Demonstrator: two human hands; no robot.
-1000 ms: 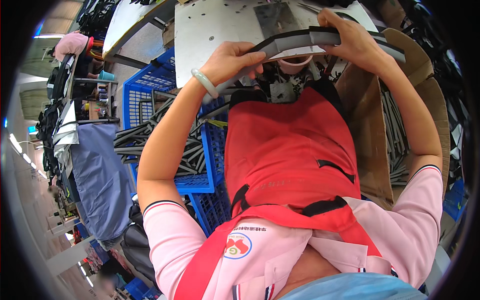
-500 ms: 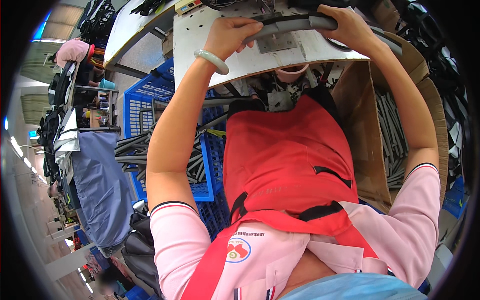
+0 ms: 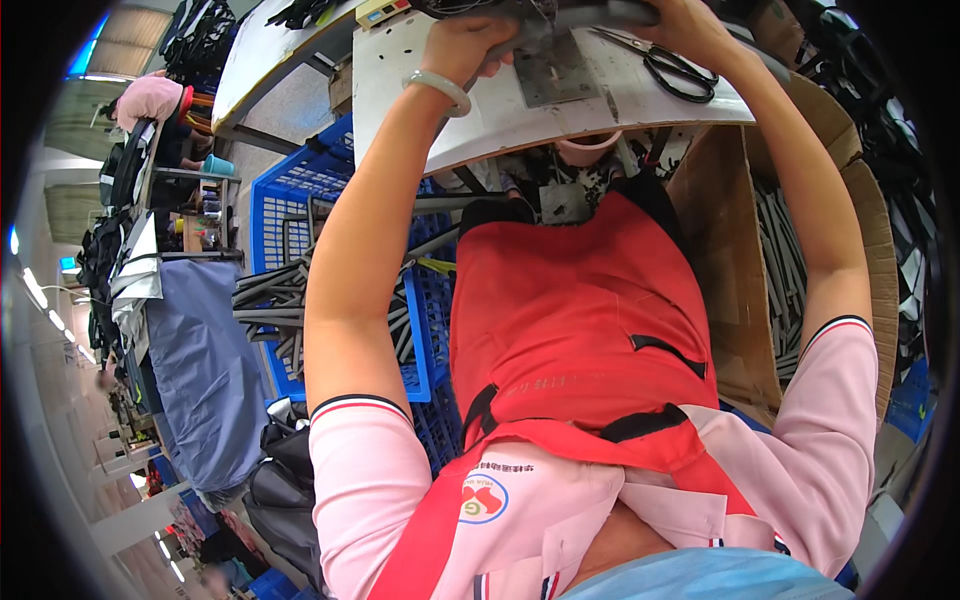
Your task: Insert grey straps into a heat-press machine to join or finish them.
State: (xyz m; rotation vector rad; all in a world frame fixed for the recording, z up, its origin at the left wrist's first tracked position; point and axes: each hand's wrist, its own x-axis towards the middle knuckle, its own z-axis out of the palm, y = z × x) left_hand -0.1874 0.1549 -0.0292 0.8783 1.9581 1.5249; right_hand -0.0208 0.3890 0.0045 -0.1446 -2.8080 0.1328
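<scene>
On the left, a blue basket (image 3: 431,355) holds lots of gray strips (image 3: 275,300). Next, the left hand (image 3: 468,48) pinches one long gray strip (image 3: 605,14) up high over the far part of the white table (image 3: 450,135), black scissors (image 3: 680,75) lie near it, and the right hand (image 3: 690,32) pinches the strip too. Farthest right, a brown box (image 3: 712,200) has more gray pieces (image 3: 780,250) inside.
</scene>
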